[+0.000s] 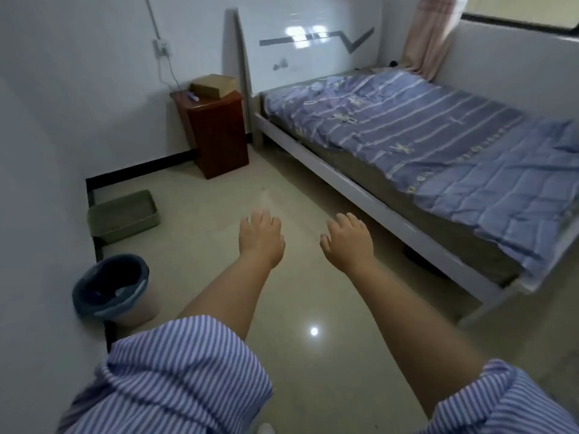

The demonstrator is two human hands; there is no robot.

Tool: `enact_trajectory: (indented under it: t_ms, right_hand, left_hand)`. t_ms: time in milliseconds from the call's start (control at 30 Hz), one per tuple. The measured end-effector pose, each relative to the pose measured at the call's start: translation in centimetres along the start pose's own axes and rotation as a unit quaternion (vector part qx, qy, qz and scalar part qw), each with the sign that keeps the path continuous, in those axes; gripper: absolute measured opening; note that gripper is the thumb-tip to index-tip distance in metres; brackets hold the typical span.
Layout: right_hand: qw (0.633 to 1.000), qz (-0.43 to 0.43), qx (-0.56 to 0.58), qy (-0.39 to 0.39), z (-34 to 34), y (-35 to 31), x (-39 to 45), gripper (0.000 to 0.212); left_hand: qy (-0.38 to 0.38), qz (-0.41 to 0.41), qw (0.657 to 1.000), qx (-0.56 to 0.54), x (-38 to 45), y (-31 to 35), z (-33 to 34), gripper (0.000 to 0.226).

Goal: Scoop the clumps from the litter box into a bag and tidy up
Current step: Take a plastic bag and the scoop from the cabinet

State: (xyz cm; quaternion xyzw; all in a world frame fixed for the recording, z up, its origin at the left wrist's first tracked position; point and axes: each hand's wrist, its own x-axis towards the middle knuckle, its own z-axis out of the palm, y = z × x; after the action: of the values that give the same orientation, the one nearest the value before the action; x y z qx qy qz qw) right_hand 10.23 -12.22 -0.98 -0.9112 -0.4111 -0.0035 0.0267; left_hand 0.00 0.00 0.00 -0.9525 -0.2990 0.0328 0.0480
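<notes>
Bedroom floor holds litter box (pixel 123 216); both hands (pixel 261 238) (pixel 347 241) hover apart, empty, fingers relaxed.

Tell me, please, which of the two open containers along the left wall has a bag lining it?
The round waste bin, nearest the camera, has a dark blue bag over its rim; the rectangular green litter box beyond has none.

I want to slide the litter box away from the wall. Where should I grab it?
Grip the litter box by its raised rim on the right short end, coming from the open floor side; the wall blocks its far long side, and the tray sits flat.
</notes>
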Motion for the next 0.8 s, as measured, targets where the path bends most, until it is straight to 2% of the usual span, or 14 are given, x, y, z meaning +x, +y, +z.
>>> enact_trajectory:
  t_ms: [200, 333, 533, 800]
  right_hand:
    - [0.999, 0.022, 0.025, -0.013, 0.7, -0.3, 13.3, 0.040]
    - [0.999, 0.015, 0.015, -0.025, 2.0, 0.1, 22.7, 0.046]
    - [0.996, -0.063, 0.043, -0.046, 3.7, -0.6, 41.6, 0.054]
    - [0.983, -0.159, 0.036, -0.090, 5.5, -5.5, 61.8, 0.055]
  left_hand:
    - [-0.037, -0.004, 0.999, -0.022, 12.3, -4.0, 1.2, 0.040]
    - [-0.027, -0.020, 0.999, -0.043, 20.9, -5.8, 2.4, 0.044]
    - [-0.038, -0.110, 0.991, -0.072, 37.2, -9.5, 3.3, 0.052]
    - [-0.063, -0.210, 0.971, -0.098, 52.8, -17.0, 4.8, 0.054]
